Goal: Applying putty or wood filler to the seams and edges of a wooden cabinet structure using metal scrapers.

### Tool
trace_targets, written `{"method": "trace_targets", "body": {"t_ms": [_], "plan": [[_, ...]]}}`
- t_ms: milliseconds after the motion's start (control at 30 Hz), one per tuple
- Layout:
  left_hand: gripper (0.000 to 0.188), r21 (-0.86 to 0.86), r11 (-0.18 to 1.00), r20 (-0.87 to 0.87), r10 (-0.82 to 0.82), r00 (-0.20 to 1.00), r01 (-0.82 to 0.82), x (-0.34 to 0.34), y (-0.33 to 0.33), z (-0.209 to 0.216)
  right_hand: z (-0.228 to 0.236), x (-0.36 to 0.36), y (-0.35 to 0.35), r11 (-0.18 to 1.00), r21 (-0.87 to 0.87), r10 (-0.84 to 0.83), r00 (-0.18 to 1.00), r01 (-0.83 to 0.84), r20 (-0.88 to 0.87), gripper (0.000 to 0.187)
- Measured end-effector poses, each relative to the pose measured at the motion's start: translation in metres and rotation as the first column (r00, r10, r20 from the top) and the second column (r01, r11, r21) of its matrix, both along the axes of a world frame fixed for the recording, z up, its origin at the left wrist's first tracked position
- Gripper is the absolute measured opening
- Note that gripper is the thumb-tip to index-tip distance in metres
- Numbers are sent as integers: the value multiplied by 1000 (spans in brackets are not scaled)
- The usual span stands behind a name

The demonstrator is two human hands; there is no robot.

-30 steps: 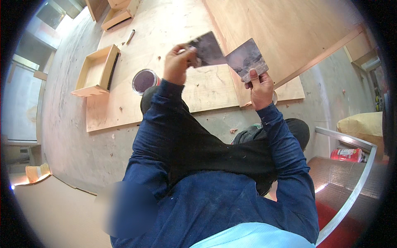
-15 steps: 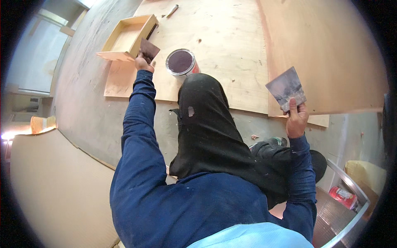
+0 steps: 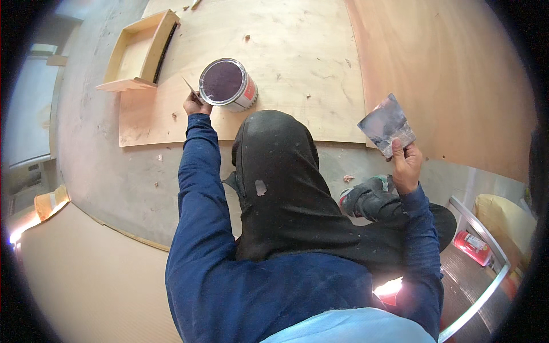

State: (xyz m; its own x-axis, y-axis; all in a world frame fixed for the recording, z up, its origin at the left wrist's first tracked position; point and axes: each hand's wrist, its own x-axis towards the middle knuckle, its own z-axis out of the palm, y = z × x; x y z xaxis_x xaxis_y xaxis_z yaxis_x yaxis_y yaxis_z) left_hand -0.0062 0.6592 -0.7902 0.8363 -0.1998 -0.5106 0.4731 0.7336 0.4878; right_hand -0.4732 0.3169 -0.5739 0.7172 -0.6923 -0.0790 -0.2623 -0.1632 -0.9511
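My left hand (image 3: 196, 105) grips a putty scraper (image 3: 189, 86), seen nearly edge-on, beside a round metal can (image 3: 246, 94) of dark purplish paste. The hand is right against the can's left side; whether it touches it I cannot tell. In my right hand (image 3: 406, 166) is a second, square scraper blade (image 3: 386, 127), its grey face smeared with pale and dark residue. Thumb and fingers pinch its lower edge above the right side of the boards. The can stands on a plywood sheet (image 3: 297, 68), just beyond my raised knee.
At the far left lies a wooden drawer (image 3: 136, 54) on the plywood's edge. A larger brown panel (image 3: 446, 74) spreads to the right. Small scraps lie on the grey floor (image 3: 143, 171). A metal frame (image 3: 486, 246) and a red container (image 3: 472, 247) are at lower right.
My left hand has moved from beside the drawer to the can, and its scraper has turned edge-on. The right hand keeps its scraper, nearly unmoved. The view has shifted slightly.
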Motion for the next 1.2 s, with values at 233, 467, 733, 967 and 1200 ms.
{"method": "trace_targets", "body": {"t_ms": [233,467,733,967,1200], "plan": [[16,-116,972,-56,-213,975,206,-60,-54,0,-8,4,-1,999,40,3,998,-6,58,22],[23,-146,905,-147,-419,896,399,-132,-128,10,-11,2,-3,980,-198,-1,994,23,111,21],[36,565,636,191,-721,666,526,-70,-148,185,11,10,-2,997,-12,-79,988,81,134,17],[33,421,901,765,-413,495,102,-99,-204,366,37,55,5,992,125,-5,967,-28,253,21],[31,441,592,749,-656,-86,-674,-146,-241,343,1,106,-14,978,203,49,998,-55,35,16]]}}
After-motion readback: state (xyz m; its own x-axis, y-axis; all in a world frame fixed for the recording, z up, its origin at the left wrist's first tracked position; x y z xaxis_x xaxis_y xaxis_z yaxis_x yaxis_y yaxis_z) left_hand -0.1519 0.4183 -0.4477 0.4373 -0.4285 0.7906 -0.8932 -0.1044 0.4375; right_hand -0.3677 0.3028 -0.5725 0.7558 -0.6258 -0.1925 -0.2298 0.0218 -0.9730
